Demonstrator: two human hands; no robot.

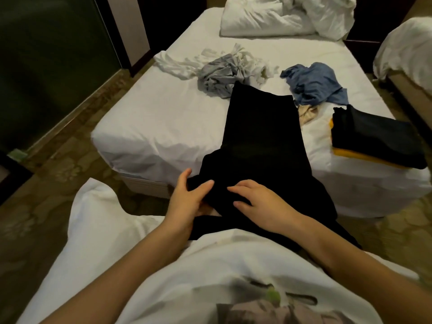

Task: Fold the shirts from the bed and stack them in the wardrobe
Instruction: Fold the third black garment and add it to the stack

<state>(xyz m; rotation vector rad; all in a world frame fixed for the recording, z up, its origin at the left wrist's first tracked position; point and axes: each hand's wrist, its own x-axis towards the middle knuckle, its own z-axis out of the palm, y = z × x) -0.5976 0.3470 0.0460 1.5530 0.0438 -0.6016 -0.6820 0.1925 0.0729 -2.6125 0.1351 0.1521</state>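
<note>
You are in the middle of the folding part. The black shirt [259,136] lies lengthwise on the bed [152,118], already narrowed to a long strip, and its near end hangs over the near edge toward you. Your left hand [189,195] pinches a fold of this near end between thumb and fingers. Your right hand [257,199] rests on the cloth with the fingers relaxed, just beside the left one.

At the right, a folded pile [374,136] is ready, dark pieces on a yellow one. Farther on the bed a grey shirt [219,76], a white shirt [177,64] and a blue shirt [315,83] are not folded yet, all crumpled. The wardrobe is not in view, so I judge the stacking is not begun.
</note>
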